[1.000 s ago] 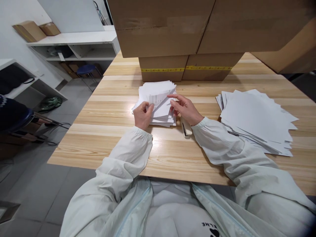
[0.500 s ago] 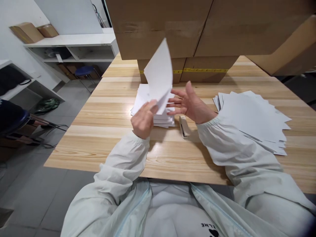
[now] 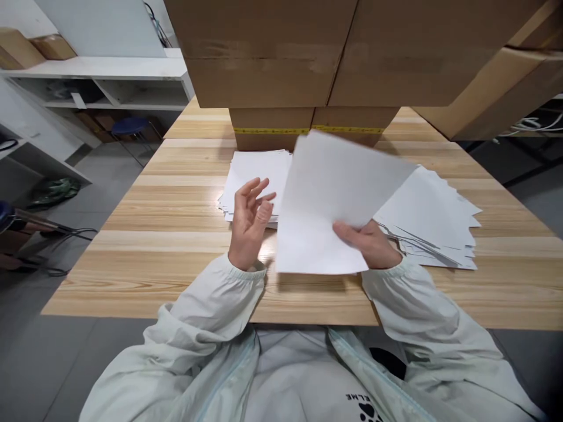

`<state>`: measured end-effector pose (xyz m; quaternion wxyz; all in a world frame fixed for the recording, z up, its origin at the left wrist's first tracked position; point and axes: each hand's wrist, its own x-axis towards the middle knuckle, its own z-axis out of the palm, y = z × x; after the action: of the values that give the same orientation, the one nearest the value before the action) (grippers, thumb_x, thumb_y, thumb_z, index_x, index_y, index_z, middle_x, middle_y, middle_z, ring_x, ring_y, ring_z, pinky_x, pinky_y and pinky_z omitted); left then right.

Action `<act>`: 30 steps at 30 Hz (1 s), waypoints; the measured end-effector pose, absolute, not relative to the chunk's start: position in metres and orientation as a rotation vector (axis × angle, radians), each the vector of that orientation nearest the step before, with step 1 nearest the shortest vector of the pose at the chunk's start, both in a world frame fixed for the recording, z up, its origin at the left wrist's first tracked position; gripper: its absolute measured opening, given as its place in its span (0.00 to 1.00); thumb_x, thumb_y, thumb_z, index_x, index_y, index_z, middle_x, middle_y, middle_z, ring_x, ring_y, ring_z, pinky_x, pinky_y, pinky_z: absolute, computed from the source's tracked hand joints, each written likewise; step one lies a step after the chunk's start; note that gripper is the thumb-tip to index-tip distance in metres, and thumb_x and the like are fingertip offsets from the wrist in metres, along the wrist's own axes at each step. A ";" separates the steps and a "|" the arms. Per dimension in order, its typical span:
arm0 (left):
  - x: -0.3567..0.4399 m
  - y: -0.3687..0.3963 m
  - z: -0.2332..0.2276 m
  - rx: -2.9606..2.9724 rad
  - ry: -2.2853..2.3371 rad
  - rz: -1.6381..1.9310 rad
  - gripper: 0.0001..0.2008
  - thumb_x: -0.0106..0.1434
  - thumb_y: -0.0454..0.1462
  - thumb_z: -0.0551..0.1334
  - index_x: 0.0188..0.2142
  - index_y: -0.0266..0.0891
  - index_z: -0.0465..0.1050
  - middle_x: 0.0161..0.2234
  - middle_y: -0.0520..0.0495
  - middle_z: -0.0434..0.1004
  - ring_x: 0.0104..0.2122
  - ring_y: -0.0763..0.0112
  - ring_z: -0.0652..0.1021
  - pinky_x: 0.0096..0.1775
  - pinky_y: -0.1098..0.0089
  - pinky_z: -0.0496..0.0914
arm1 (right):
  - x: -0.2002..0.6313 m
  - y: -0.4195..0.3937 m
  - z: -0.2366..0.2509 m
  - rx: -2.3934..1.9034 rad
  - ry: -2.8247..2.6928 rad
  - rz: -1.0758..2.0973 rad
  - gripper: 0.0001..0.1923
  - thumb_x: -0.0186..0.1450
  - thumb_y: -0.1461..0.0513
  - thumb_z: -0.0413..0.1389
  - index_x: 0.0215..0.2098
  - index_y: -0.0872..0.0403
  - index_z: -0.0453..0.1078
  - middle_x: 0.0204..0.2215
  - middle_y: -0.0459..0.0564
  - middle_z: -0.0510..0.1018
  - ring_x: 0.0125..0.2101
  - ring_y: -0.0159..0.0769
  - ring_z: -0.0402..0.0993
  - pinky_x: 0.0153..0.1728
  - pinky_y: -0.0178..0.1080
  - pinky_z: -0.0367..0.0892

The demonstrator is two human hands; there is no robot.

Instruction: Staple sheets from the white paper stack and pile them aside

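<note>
Right now the right hand (image 3: 372, 243) has its grip clamped on a single white sheet (image 3: 332, 199), thumb on top near the sheet's lower right edge and the fingers hidden beneath it. That sheet hangs tilted above the bench (image 3: 176, 246), its far corner reaching over the fanned stack (image 3: 433, 220) of white paper that lies to the right of the sheet. The left hand (image 3: 248, 225) is raised just left of the sheet, holding nothing, its fingers spread apart and slightly curled, the palm turned toward the sheet.

Behind the left hand, and left of the sheet, a second, neater stack (image 3: 257, 176) of white paper rests flat on the bench; the hand covers part of its near edge. So two stacks of paper lie on the bench, one at either side of the held sheet, and the sheet hides the strip of bench between them.

Beyond the sheet, two low cardboard boxes (image 3: 275, 126) bound with yellow tape stand side by side on the bench. Larger cardboard boxes (image 3: 264, 53) are stacked above them and fill the top of the view; all look shut, so what is inside cannot be told.

Far left of the sheet, off the bench, white shelving (image 3: 101, 70) stands against the wall with two small cartons (image 3: 30, 50) on top, and a blue stool (image 3: 129, 126) stands on the grey floor below it.
</note>
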<state>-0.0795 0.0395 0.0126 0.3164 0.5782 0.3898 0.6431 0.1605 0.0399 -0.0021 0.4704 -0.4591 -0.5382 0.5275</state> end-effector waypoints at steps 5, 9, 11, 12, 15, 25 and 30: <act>-0.081 0.047 -0.001 1.192 0.922 1.386 0.33 0.61 0.51 0.68 0.61 0.45 0.62 0.48 0.41 0.82 0.45 0.60 0.83 0.42 0.64 0.78 | 0.142 0.024 -0.012 -1.014 -1.439 1.572 0.20 0.61 0.50 0.65 0.46 0.53 0.77 0.41 0.55 0.84 0.40 0.43 0.81 0.41 0.46 0.77; -0.081 0.048 -0.009 1.074 0.951 1.395 0.33 0.56 0.48 0.72 0.57 0.42 0.64 0.43 0.43 0.84 0.39 0.63 0.84 0.37 0.68 0.78 | 0.141 0.026 -0.014 -1.018 -1.312 1.361 0.39 0.59 0.53 0.68 0.65 0.49 0.62 0.42 0.52 0.83 0.36 0.36 0.80 0.38 0.39 0.76; -0.080 0.048 -0.010 1.083 0.963 1.405 0.34 0.56 0.47 0.73 0.58 0.42 0.64 0.43 0.43 0.84 0.40 0.63 0.84 0.37 0.69 0.78 | 0.144 0.028 -0.015 -1.039 -1.296 1.252 0.49 0.59 0.54 0.68 0.72 0.47 0.49 0.42 0.50 0.83 0.32 0.31 0.77 0.35 0.36 0.74; -0.080 0.047 -0.010 1.093 0.970 1.398 0.36 0.56 0.47 0.72 0.60 0.42 0.63 0.43 0.43 0.84 0.40 0.63 0.84 0.37 0.70 0.78 | 0.145 0.028 -0.015 -1.047 -1.302 1.215 0.51 0.59 0.54 0.67 0.73 0.47 0.46 0.42 0.50 0.82 0.32 0.31 0.77 0.35 0.35 0.74; -0.076 0.043 -0.011 1.108 0.980 1.365 0.43 0.58 0.47 0.71 0.68 0.45 0.54 0.45 0.43 0.84 0.36 0.66 0.84 0.34 0.70 0.77 | 0.146 0.027 -0.016 -1.050 -1.321 1.167 0.51 0.60 0.54 0.66 0.74 0.47 0.46 0.47 0.53 0.81 0.38 0.33 0.79 0.41 0.37 0.75; -0.068 0.035 -0.015 1.199 1.119 1.532 0.33 0.59 0.44 0.70 0.61 0.47 0.61 0.37 0.47 0.84 0.28 0.71 0.82 0.29 0.73 0.75 | 0.142 0.023 -0.018 -1.059 -1.277 1.165 0.54 0.61 0.53 0.65 0.75 0.46 0.39 0.47 0.52 0.82 0.39 0.35 0.81 0.41 0.38 0.77; -0.067 0.033 -0.015 1.137 1.125 1.558 0.35 0.58 0.43 0.71 0.59 0.47 0.57 0.35 0.50 0.83 0.27 0.71 0.82 0.30 0.72 0.76 | 0.142 0.022 -0.018 -1.061 -1.257 1.165 0.54 0.61 0.54 0.66 0.75 0.48 0.40 0.48 0.52 0.82 0.41 0.35 0.81 0.44 0.38 0.77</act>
<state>-0.0674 0.0335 -0.0150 0.4387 0.4577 0.4528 0.6269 0.1420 0.0219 -0.0182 0.5335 -0.4452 -0.5275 0.4888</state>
